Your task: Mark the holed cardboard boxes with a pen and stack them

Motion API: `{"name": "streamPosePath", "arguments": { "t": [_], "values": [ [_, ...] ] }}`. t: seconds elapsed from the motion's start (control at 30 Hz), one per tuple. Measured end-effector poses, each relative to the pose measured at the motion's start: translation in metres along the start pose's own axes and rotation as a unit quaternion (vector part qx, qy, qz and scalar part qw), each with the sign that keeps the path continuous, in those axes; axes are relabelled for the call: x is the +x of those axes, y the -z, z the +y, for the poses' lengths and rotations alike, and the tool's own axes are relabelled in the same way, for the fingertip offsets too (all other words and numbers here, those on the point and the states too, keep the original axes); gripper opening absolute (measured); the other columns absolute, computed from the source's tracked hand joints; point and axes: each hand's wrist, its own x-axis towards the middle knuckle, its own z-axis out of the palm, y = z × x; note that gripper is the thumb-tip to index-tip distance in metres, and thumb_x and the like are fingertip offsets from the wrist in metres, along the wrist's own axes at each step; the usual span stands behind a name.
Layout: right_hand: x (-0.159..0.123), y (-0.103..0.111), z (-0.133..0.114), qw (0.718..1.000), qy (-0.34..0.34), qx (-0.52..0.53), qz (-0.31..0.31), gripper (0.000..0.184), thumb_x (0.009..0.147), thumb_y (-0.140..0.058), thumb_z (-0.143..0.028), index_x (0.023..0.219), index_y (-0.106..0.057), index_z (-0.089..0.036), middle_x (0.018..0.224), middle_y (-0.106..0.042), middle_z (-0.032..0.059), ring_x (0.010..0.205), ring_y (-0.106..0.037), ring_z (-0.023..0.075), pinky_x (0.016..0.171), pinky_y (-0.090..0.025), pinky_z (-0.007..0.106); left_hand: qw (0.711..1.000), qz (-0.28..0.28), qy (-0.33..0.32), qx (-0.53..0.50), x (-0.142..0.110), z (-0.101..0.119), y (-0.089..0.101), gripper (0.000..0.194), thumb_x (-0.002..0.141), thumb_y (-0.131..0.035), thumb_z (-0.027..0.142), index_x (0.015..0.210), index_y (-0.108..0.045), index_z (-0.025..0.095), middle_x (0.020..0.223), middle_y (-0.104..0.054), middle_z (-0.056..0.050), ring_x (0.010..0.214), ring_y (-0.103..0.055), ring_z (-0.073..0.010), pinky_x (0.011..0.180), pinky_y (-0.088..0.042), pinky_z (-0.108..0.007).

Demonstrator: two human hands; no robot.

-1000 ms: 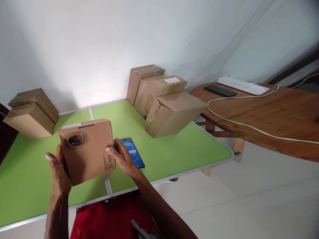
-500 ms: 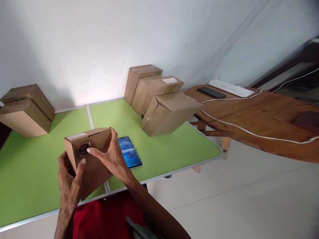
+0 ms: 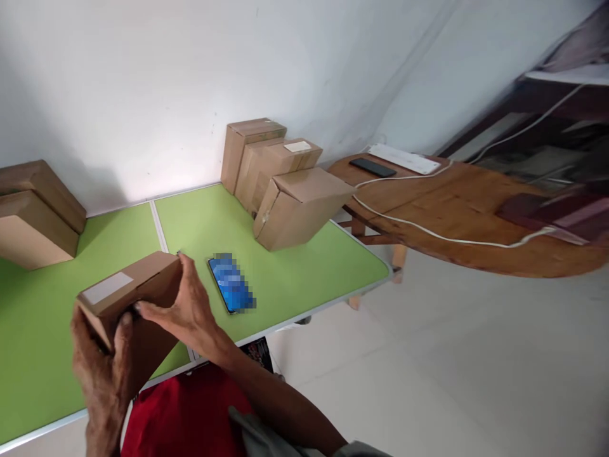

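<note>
I hold a small cardboard box [image 3: 130, 287] with a white label on its top, tilted above the near edge of the green table [image 3: 295, 279]. My left hand [image 3: 102, 368] grips its lower left corner from below. My right hand [image 3: 183, 311] lies across its front face, fingers pressed to the cardboard and hiding the hole there. A phone [image 3: 231, 282] with a lit blue screen lies on the table just right of my right hand.
Three cardboard boxes [image 3: 285, 190] are grouped at the table's far right corner, two more [image 3: 33, 212] at the far left. A wooden table [image 3: 476, 216] to the right carries a dark phone [image 3: 372, 167], a white power strip [image 3: 404, 158] and white cables.
The box has tipped further towards me, its holed face turning down and its labelled edge coming up. My right hand slid from its right side onto its front face. The view swung right.
</note>
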Motion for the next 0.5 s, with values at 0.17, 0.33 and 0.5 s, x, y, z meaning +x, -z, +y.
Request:
{"name": "streamPosePath", "arguments": {
  "t": [0.17,0.33,0.5],
  "values": [
    [0.007,-0.035,-0.003,0.992,0.068,-0.095,-0.048,0.129,0.073,-0.096,-0.07,0.173,-0.034,-0.016,0.167,-0.054,0.0281,0.157,-0.052,0.051,0.131,-0.043,0.074,0.998,0.023,0.031,0.054,0.009,-0.022,0.018,0.094,0.087,-0.065,0.087,0.155,-0.059,0.023,0.115,-0.066,-0.011,0.099,-0.063,-0.0379,0.082,-0.053,-0.053],
    [0.004,-0.051,-0.004,0.987,0.09,-0.13,-0.039,0.135,0.073,-0.092,-0.079,0.175,-0.03,-0.015,0.161,-0.058,0.0266,0.148,-0.058,0.0496,0.127,-0.046,0.074,0.998,0.043,-0.004,0.048,0.01,-0.028,0.021,0.09,0.087,-0.064,0.084,0.152,-0.06,0.023,0.119,-0.065,-0.011,0.109,-0.066,-0.0411,0.09,-0.057,-0.059],
    [0.004,-0.04,0.007,0.989,0.1,-0.095,-0.055,0.127,0.083,-0.088,-0.08,0.176,-0.032,-0.015,0.164,-0.057,0.0263,0.154,-0.055,0.0469,0.129,-0.047,0.068,1.0,0.006,-0.01,0.019,0.016,-0.038,0.018,0.109,0.077,-0.081,0.078,0.166,-0.049,0.024,0.149,-0.061,-0.019,0.136,-0.062,-0.0511,0.115,-0.05,-0.074]
  ]
}}
